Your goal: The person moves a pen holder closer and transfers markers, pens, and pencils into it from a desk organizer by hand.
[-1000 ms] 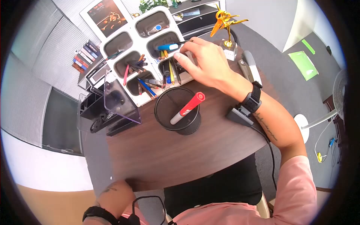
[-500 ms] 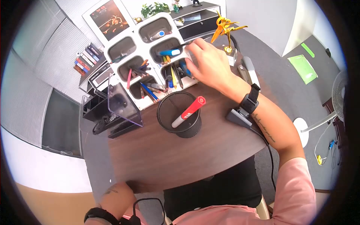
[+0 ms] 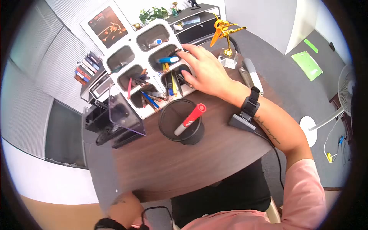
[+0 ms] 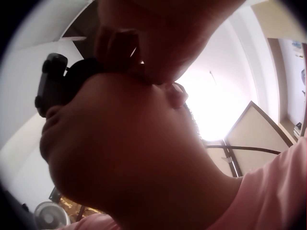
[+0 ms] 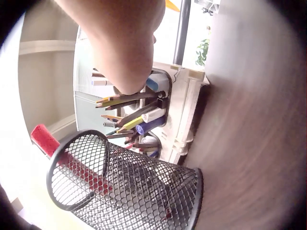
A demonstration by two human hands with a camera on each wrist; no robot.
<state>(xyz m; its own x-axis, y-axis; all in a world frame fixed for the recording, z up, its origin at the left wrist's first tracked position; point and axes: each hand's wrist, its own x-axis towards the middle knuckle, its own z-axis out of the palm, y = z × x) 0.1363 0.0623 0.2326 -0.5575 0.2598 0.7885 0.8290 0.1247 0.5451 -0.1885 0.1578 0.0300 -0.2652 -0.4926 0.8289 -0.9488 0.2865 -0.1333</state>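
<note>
Over the right side of a white organizer (image 3: 139, 51), the right hand (image 3: 209, 71) stretches its fingers, with thumb and index finger apart. Its index fingertip is by a dark pen end (image 3: 177, 52) near a blue marker (image 3: 167, 60); contact is unclear. The thumb is above the lower right compartment. Pencils and pens fill several compartments. Nearer the body, a red marker (image 3: 190, 119) leans in a black mesh cup (image 3: 193, 138). In the left wrist view, the left hand (image 4: 163, 33) is raised beside the head near a black device (image 4: 50, 86); its fingers are dark and partly hidden.
A clear acrylic holder (image 3: 122, 115) stands left of the cup. Right of the organizer are a golden figure trophy (image 3: 227, 38) and a grey-white device (image 3: 251, 73). A black box with a cable (image 3: 242, 122) lies under the right wrist. Books and a framed picture are behind.
The right thumb has moved down and away from the index finger, and the fingers are straighter. The dark pen near them sits lower in the compartment. The cup and red marker stay together.
</note>
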